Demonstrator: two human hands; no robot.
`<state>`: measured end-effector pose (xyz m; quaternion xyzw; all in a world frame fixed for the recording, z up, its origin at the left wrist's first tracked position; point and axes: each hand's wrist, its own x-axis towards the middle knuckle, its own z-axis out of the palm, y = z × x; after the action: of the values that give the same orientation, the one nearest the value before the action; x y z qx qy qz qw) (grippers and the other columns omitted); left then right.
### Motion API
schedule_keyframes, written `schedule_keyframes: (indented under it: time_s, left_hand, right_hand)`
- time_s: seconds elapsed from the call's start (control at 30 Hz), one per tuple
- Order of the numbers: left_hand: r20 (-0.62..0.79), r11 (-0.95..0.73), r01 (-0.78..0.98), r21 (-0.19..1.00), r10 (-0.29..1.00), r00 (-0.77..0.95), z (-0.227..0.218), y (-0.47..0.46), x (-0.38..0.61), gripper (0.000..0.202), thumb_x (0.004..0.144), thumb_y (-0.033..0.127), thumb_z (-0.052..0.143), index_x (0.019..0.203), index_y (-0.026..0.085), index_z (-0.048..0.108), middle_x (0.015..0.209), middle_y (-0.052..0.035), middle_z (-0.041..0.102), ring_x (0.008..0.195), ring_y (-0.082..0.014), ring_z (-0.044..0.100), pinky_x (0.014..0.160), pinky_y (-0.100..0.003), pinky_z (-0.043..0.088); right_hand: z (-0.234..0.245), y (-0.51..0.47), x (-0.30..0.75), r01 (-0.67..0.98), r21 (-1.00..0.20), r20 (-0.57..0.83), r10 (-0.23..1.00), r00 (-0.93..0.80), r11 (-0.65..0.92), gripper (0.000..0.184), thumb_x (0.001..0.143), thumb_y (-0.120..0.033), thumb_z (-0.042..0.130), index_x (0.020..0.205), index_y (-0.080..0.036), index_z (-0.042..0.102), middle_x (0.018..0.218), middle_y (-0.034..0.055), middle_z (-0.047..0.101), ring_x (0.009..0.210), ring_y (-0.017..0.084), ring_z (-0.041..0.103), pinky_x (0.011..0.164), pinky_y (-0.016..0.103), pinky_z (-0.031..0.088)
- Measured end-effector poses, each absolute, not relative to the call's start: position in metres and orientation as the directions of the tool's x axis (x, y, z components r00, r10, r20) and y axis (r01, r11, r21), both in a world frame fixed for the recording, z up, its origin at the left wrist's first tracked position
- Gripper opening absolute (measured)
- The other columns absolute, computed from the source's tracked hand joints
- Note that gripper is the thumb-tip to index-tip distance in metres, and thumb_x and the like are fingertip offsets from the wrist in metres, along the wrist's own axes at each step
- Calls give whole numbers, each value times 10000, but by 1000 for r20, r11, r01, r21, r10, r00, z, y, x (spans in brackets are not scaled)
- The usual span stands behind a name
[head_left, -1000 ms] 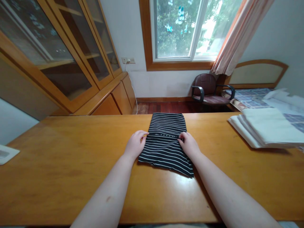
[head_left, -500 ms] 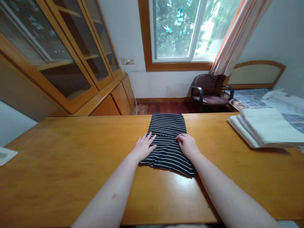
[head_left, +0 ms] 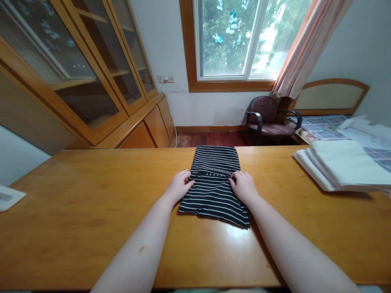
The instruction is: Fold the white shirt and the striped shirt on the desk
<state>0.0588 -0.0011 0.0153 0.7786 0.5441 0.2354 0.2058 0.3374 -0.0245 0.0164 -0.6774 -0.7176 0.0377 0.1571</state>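
A black cloth with thin white stripes, looking like a folded garment, lies flat on the wooden desk. A crease with a row of short white marks runs across its middle. At the left end of that crease, my left hand has its fingers closed on the cloth's edge. My right hand grips the opposite edge at the same height, fingertips curled on the fabric. The far end of the cloth reaches the desk's back edge, and its near edge is slightly wavy.
A stack of folded white cloths sits at the desk's right side. A white flat object is at the left edge. Beyond the desk are a glass-door cabinet, a maroon armchair, a bed and a window.
My left hand has drawn back from lying spread on the cloth to its left edge, fingers now closing there. My right hand has shifted slightly and still holds the right edge.
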Motion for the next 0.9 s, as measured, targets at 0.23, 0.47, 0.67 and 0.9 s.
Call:
schedule_keyframes:
  time_s: [0.23,0.47,0.67,0.9]
  left_hand:
    - [31,-229,750,621,963,269,19,-5,72,317,912,377,341,1088,168,502,1029,-121,655,973,-251,613,833,-376,471]
    - [9,-90,780,619,994,108,23,-7,76,240,913,372,339,947,208,511,930,-97,671,891,-239,635,731,-332,475]
    - [31,5,841,541,999,-26,20,-3,72,253,846,375,491,1025,205,548,927,-77,670,776,-215,634,679,-328,487]
    - [241,-576,671,466,813,530,46,-26,74,379,911,400,391,1241,277,530,1320,-25,529,1230,-190,456,1051,-364,333]
  right_hand:
    - [24,-22,339,946,-325,102,994,40,-5,253,955,-335,298,1015,-206,508,845,59,658,728,192,599,627,274,360]
    - [25,-19,344,946,-318,113,993,-27,62,202,922,-364,403,931,-229,553,841,31,662,758,182,599,628,260,359]
    - [15,-14,345,925,-373,119,992,-31,74,145,866,-328,509,870,-228,613,872,28,657,824,177,587,686,267,398]
    - [11,-12,345,862,-501,125,992,-25,85,139,830,-241,553,943,-223,630,951,28,643,896,159,578,795,272,435]
